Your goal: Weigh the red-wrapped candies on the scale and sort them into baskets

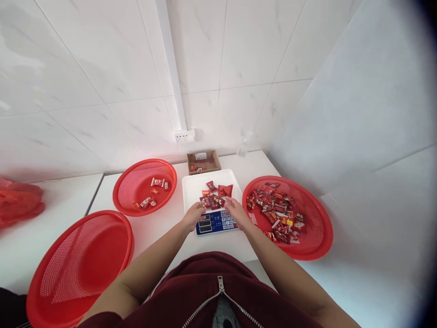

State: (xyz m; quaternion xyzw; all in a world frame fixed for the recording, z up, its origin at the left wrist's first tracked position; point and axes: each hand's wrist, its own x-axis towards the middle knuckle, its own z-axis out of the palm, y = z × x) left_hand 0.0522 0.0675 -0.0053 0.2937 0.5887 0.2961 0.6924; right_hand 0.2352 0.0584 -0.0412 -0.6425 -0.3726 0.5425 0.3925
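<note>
On the white square scale tray (191, 189), a small heap of red-wrapped candies (215, 195) lies at centre. The left hand (193, 214), at seven o'clock of the heap, and the right hand (235, 212), at five o'clock, touch its near edge, fingers loosely curled; whether either pinches a wrapper cannot be told. Gathering works best by sweeping gently inward, keeping pieces on the tray.
</note>
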